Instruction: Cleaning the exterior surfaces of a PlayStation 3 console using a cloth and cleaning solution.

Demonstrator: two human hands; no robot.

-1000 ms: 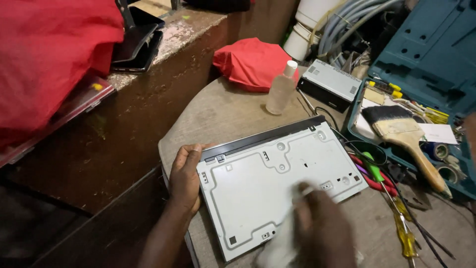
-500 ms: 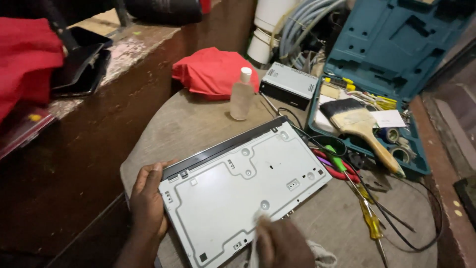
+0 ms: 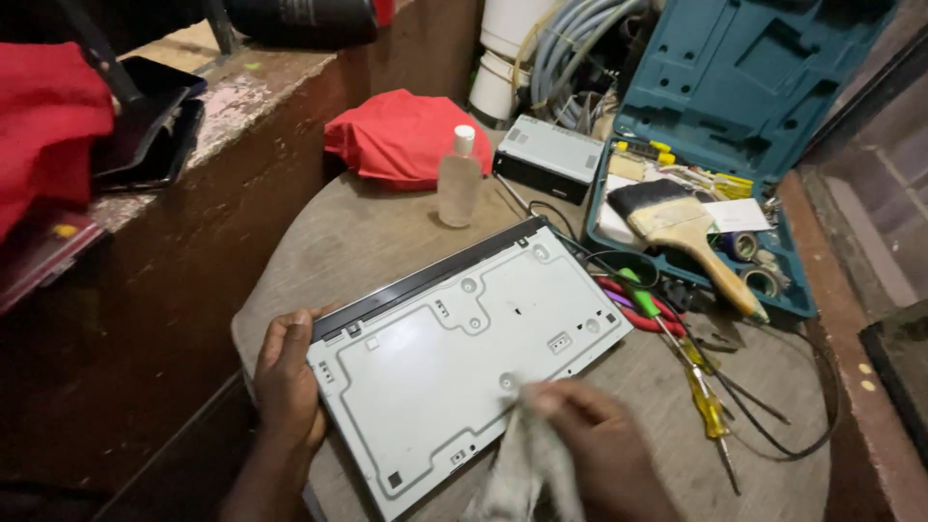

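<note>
Grey metal panel under two hands

Pale grey metal panel [image 3: 464, 358] lies flat on the round table [image 3: 348, 242], long axis running near-left to far-right, dark strip along its far edge. Stamped holes, small slots. Left hand [image 3: 287, 377] grips the near-left end, fingers curled. Right hand [image 3: 590, 445], blurred, bunches a grey cloth [image 3: 522, 464] on the near edge.

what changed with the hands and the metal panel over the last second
The right hand slid the pale cloth a little along the near part of the grey metal panel, keeping hold of it. The left hand stayed gripping the panel's left edge, and the panel kept its place on the round table. The bottle and paintbrush did not move.
</note>
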